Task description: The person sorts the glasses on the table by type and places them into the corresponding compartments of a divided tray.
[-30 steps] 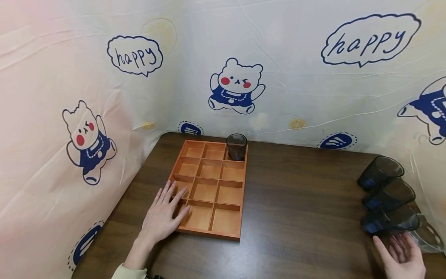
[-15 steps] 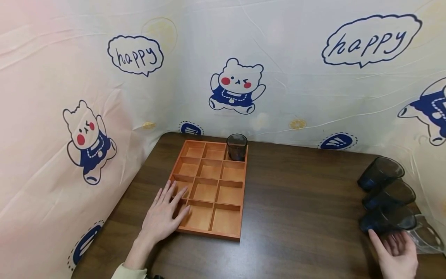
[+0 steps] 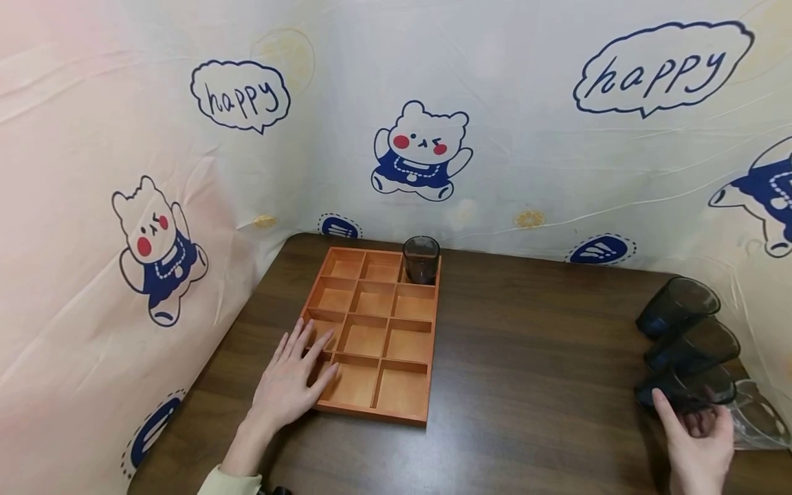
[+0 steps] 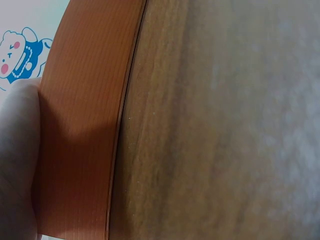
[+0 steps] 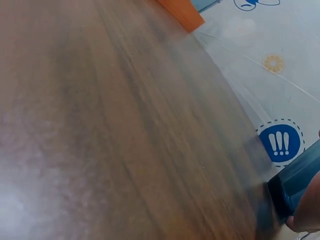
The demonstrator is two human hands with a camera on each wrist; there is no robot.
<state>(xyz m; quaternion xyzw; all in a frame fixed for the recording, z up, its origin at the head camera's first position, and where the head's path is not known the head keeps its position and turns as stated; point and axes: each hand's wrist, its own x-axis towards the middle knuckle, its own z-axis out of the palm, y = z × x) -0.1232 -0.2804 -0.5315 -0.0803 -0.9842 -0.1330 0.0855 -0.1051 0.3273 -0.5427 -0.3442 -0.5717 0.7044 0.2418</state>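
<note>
A shallow wooden tray (image 3: 402,410) divided into several square compartments lies on the table in the head view. My left hand (image 3: 286,392) rests on its near left corner, fingers straight and spread. In the left wrist view, part of that hand (image 4: 19,155) touches the tray's side wall (image 4: 82,125). One dark tinted glass (image 3: 421,261) stands upright in the far right compartment. At the right, my right hand (image 3: 700,440) grips the nearest dark glass (image 3: 668,386) of a row, thumb on its near left side. Some fingertips are hidden.
Two more dark glasses, a middle one (image 3: 689,344) and a far one (image 3: 674,306), stand close behind the gripped glass. A clear glass vessel (image 3: 757,419) is just right of it. Printed fabric (image 3: 526,137) hangs along the table's back and sides.
My right hand has shifted slightly left and forward, its thumb higher on the nearest dark glass. That glass has moved slightly left. The left hand and tray stay put.
</note>
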